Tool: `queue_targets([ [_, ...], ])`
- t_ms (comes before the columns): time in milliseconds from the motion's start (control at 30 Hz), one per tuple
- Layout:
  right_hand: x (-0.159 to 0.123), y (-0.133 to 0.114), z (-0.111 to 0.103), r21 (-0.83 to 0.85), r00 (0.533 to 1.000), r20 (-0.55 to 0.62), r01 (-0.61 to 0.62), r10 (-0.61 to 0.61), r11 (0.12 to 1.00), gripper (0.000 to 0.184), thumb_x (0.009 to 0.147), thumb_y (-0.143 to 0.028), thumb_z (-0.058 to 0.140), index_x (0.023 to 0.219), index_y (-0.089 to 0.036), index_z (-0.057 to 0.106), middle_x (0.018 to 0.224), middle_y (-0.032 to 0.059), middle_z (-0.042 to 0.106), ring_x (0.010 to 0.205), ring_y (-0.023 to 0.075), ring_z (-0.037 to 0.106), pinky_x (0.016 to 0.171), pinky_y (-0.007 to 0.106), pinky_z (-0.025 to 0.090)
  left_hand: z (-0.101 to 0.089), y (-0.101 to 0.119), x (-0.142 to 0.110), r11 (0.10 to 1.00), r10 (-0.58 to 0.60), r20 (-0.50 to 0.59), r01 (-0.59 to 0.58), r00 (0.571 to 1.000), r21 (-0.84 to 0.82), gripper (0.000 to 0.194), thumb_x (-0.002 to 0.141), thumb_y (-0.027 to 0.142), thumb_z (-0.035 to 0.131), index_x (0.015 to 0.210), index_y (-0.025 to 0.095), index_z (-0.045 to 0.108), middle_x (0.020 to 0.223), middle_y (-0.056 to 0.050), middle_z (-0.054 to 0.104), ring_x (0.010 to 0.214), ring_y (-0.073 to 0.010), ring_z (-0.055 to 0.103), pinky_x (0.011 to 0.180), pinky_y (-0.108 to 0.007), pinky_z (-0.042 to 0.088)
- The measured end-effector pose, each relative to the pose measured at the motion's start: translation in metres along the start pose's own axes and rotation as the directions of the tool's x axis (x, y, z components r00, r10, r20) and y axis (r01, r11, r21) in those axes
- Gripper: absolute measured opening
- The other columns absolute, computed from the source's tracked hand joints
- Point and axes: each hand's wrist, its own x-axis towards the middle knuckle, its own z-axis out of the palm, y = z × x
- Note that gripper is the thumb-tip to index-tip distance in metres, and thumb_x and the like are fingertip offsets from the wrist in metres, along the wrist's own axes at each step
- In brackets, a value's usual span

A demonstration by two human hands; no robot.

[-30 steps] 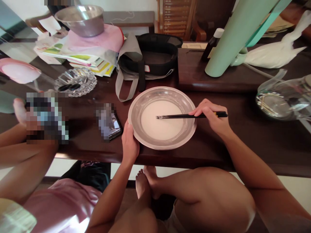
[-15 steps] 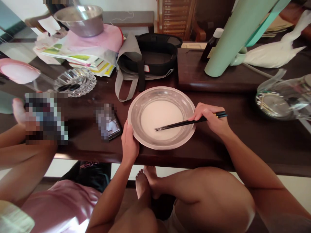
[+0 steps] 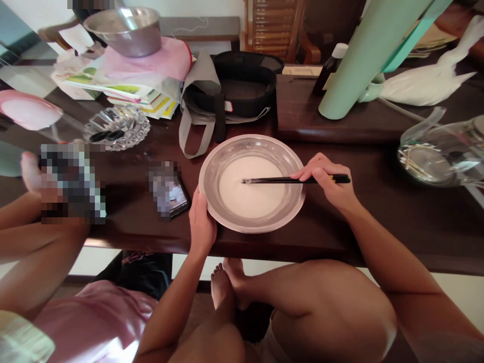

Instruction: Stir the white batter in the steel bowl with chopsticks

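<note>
A wide metal bowl [image 3: 212, 212] stands near the front edge of the dark table, with a smooth white liquid [image 3: 253, 201] in its bottom. My left hand [image 3: 202, 224] grips the bowl's left rim, its thumb and some fingers hidden from sight. In my right hand [image 3: 328, 181], closed over the right rim, is a pair of black chopsticks [image 3: 278, 180]. They lie nearly level across the bowl, and their wet, whitened tips meet the liquid near its middle.
Left of the bowl lies a phone [image 3: 172, 194]. Another person's hand [image 3: 32, 174] is at far left, beside a blurred object. Behind are a glass dish [image 3: 132, 126], a black bag [image 3: 245, 85] and a second metal bowl [image 3: 139, 38]. A green cylinder [image 3: 348, 65] and a glass jar [image 3: 446, 156] stand right.
The chopsticks' tips have swung away from me, from the nearer part of the liquid to its middle. My right hand has shifted slightly; my left hand and the bowl have stayed put.
</note>
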Motion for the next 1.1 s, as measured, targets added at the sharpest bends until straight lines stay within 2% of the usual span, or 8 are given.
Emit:
queue_targets([
  [100,0.0,0.0,0.0,0.076,0.998,-0.055,-0.005,0.009,0.997,0.039,0.1,-0.043,0.054,0.072,-0.03,0.077,0.075,0.0026,0.078,0.071,0.0219,0.068,0.067,0.041,0.055,0.0,0.002,-0.001,1.0,-0.005,0.003,0.004,1.0,0.015,0.053,0.104,0.058,0.046,0.137,0.02,0.063,0.132,-0.007,0.061,0.133,-0.0232,0.052,0.119,-0.032,0.038],
  [267,0.0,-0.002,0.0,0.018,0.998,0.065,-0.014,0.013,1.0,0.03,0.098,-0.041,0.058,0.079,-0.03,0.078,0.08,0.002,0.08,0.081,0.023,0.069,0.073,0.041,0.056,0.002,0.013,-0.002,0.999,-0.017,-0.014,0.018,1.0,0.044,0.05,0.104,0.054,0.048,0.134,0.017,0.066,0.133,-0.006,0.06,0.133,-0.0236,0.051,0.118,-0.03,0.037],
  [433,0.0,-0.002,0.0,0.089,0.998,-0.043,-0.031,0.035,0.996,0.038,0.099,-0.043,0.056,0.07,-0.027,0.075,0.075,0.0033,0.078,0.072,0.0217,0.07,0.068,0.04,0.056,0.002,0.017,-0.002,0.996,-0.001,-0.003,0.002,1.0,0.091,0.049,0.106,0.051,0.046,0.134,0.016,0.066,0.132,-0.007,0.061,0.132,-0.0237,0.05,0.117,-0.03,0.037],
  [600,-0.001,-0.003,0.001,0.051,0.997,0.076,-0.026,0.022,0.998,0.034,0.097,-0.044,0.058,0.074,-0.028,0.077,0.074,0.0022,0.078,0.078,0.0222,0.069,0.073,0.04,0.055,-0.001,0.008,-0.001,0.999,0.006,-0.001,-0.006,1.0,0.052,0.05,0.106,0.054,0.045,0.136,0.019,0.064,0.132,-0.006,0.061,0.133,-0.0234,0.051,0.119,-0.032,0.036],
  [767,-0.001,0.0,0.0,0.059,0.998,-0.046,-0.035,0.038,0.998,0.037,0.098,-0.044,0.057,0.072,-0.027,0.076,0.076,0.0032,0.078,0.074,0.0216,0.068,0.07,0.04,0.055,-0.002,0.001,0.0,0.999,-0.001,-0.001,0.001,1.0,0.032,0.051,0.105,0.056,0.047,0.137,0.02,0.064,0.132,-0.006,0.061,0.135,-0.0235,0.05,0.121,-0.033,0.035],
  [867,-0.001,0.0,0.0,0.12,1.0,-0.013,-0.025,0.027,0.992,0.039,0.098,-0.044,0.056,0.069,-0.027,0.075,0.071,0.0027,0.076,0.07,0.0209,0.068,0.067,0.039,0.055,-0.002,-0.001,0.001,1.0,0.007,0.003,-0.007,1.0,0.011,0.052,0.105,0.057,0.047,0.138,0.021,0.063,0.133,-0.006,0.06,0.134,-0.0235,0.051,0.12,-0.034,0.036],
  [967,0.0,-0.001,0.001,0.037,0.998,0.059,-0.019,0.017,0.999,0.032,0.097,-0.042,0.058,0.076,-0.029,0.078,0.076,0.0021,0.078,0.079,0.0224,0.069,0.073,0.039,0.055,-0.001,-0.001,0.001,1.0,0.012,0.001,-0.012,1.0,0.015,0.052,0.105,0.057,0.047,0.139,0.021,0.063,0.134,-0.007,0.06,0.134,-0.0235,0.05,0.12,-0.033,0.036],
  [1100,0.0,-0.002,0.0,0.041,0.998,-0.034,-0.055,0.057,0.998,0.035,0.097,-0.045,0.058,0.072,-0.03,0.077,0.077,0.0025,0.078,0.076,0.0221,0.068,0.072,0.041,0.055,-0.001,0.001,0.001,1.0,0.006,0.001,-0.006,1.0,0.022,0.051,0.105,0.056,0.046,0.138,0.021,0.063,0.134,-0.007,0.06,0.135,-0.0234,0.05,0.12,-0.033,0.035],
])
